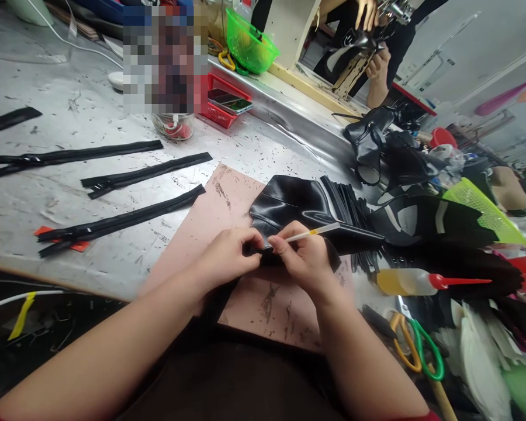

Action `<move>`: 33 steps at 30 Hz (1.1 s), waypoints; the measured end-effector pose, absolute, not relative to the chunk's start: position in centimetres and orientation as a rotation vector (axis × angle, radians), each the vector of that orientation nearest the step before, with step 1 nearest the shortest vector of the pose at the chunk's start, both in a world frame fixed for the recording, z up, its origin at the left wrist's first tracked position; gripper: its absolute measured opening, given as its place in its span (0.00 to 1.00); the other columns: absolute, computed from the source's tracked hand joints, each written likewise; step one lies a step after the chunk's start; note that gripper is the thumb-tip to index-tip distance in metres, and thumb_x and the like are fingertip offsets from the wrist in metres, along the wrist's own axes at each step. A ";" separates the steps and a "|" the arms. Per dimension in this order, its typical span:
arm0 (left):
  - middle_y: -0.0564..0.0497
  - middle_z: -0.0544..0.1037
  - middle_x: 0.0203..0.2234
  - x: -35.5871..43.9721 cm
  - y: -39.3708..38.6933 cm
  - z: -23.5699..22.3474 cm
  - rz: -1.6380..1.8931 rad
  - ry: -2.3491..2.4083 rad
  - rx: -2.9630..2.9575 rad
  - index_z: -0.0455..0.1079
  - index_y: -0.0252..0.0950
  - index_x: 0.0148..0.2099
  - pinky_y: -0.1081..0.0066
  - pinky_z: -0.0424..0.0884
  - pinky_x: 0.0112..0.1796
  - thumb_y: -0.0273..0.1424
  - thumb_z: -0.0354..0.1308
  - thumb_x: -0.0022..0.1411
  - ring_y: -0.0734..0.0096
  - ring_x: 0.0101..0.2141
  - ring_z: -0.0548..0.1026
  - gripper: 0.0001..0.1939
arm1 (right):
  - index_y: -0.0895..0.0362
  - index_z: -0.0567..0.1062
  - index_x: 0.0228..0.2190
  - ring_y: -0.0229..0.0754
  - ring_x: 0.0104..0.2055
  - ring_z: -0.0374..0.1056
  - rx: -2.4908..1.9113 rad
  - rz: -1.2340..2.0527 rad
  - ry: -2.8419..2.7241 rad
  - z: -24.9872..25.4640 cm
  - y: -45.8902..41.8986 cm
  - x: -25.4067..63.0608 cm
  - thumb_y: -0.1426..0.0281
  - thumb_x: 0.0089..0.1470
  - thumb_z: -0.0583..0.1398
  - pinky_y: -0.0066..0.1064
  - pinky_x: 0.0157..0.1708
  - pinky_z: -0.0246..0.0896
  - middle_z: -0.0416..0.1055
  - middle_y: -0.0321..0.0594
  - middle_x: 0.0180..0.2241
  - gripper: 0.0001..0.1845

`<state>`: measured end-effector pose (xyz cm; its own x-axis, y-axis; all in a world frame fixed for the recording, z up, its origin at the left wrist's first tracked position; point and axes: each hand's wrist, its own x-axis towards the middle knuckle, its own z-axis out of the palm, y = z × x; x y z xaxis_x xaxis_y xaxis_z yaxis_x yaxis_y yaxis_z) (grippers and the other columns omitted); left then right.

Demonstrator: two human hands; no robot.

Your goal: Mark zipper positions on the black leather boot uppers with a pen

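A glossy black leather piece [289,199] lies folded on a pinkish board [221,202] in front of me. My left hand [228,257] pinches its near edge, fingers closed. Between the thumb and fingers of my right hand [307,257] is a thin white pen-like stick [315,231] with a yellow band and a translucent end. Both hands nearly meet at the leather's edge, and the fingers hide the exact spot there. To the right of the leather stands a bundle of black strips [344,202].
Several black zippers [127,216] lie on the metal tabletop [114,117] at left. At right are a red-tipped glue bottle [403,283], scissors [414,345] and black pieces [429,219]. A phone [230,101] rests in a red basket. Another person's hands [379,64] work at a machine beyond.
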<state>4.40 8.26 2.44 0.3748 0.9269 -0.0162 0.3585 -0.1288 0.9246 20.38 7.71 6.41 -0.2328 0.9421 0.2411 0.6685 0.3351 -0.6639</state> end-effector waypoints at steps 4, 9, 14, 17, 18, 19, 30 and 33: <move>0.55 0.72 0.26 4.4 7.5 2.6 0.880 1.151 1.911 0.66 0.38 0.30 0.73 0.67 0.32 0.26 0.52 0.48 0.73 0.29 0.69 0.04 | 0.55 0.65 0.20 0.33 0.18 0.61 -1.414 0.575 -1.982 7.3 7.1 20.3 0.65 0.52 0.57 0.25 0.20 0.55 0.66 0.32 0.17 0.12; 0.52 0.71 0.25 4.5 6.9 2.4 1.131 1.069 2.223 0.64 0.36 0.31 0.73 0.66 0.31 0.23 0.50 0.53 0.73 0.28 0.69 0.05 | 0.54 0.65 0.23 0.35 0.23 0.64 -1.284 0.531 -1.904 8.4 5.5 19.9 0.69 0.54 0.55 0.27 0.25 0.60 0.65 0.33 0.21 0.08; 0.51 0.70 0.24 4.6 6.7 2.1 1.203 1.005 2.393 0.65 0.35 0.31 0.73 0.67 0.30 0.23 0.47 0.56 0.73 0.28 0.68 0.07 | 0.54 0.66 0.27 0.37 0.28 0.65 -1.183 0.523 -1.925 8.6 4.5 19.7 0.70 0.55 0.54 0.31 0.32 0.63 0.66 0.35 0.24 0.05; 0.51 0.71 0.24 4.7 6.5 2.0 1.245 0.979 2.477 0.66 0.36 0.30 0.73 0.68 0.29 0.23 0.46 0.57 0.74 0.27 0.68 0.09 | 0.55 0.65 0.23 0.35 0.22 0.62 -1.345 0.569 -1.891 8.9 4.6 19.9 0.66 0.56 0.53 0.27 0.23 0.58 0.65 0.34 0.21 0.11; 0.51 0.71 0.24 4.7 6.4 2.0 1.255 0.971 2.503 0.65 0.36 0.29 0.74 0.68 0.29 0.23 0.46 0.57 0.74 0.27 0.68 0.09 | 0.55 0.65 0.22 0.34 0.20 0.60 -1.389 0.610 -1.874 9.1 4.6 20.0 0.65 0.56 0.53 0.26 0.21 0.56 0.64 0.33 0.19 0.13; 0.50 0.71 0.24 4.8 6.4 2.1 1.260 0.959 2.526 0.65 0.36 0.28 0.74 0.67 0.28 0.23 0.46 0.57 0.74 0.27 0.68 0.09 | 0.55 0.64 0.21 0.33 0.18 0.58 -1.423 0.648 -1.858 9.2 4.7 20.0 0.63 0.56 0.52 0.25 0.19 0.54 0.64 0.32 0.17 0.15; 0.51 0.71 0.23 5.0 6.2 2.0 1.302 0.942 2.602 0.64 0.36 0.29 0.73 0.66 0.28 0.23 0.48 0.58 0.73 0.26 0.68 0.08 | 0.56 0.65 0.20 0.32 0.19 0.60 -1.534 0.506 -1.993 9.4 4.6 19.7 0.66 0.54 0.55 0.23 0.21 0.54 0.64 0.32 0.16 0.13; 0.51 0.71 0.23 5.0 6.2 2.0 1.291 0.951 2.609 0.64 0.36 0.28 0.73 0.66 0.28 0.23 0.48 0.58 0.74 0.26 0.67 0.08 | 0.55 0.64 0.20 0.32 0.19 0.60 -1.543 0.491 -2.013 9.4 4.6 19.7 0.66 0.54 0.55 0.23 0.21 0.54 0.64 0.31 0.16 0.13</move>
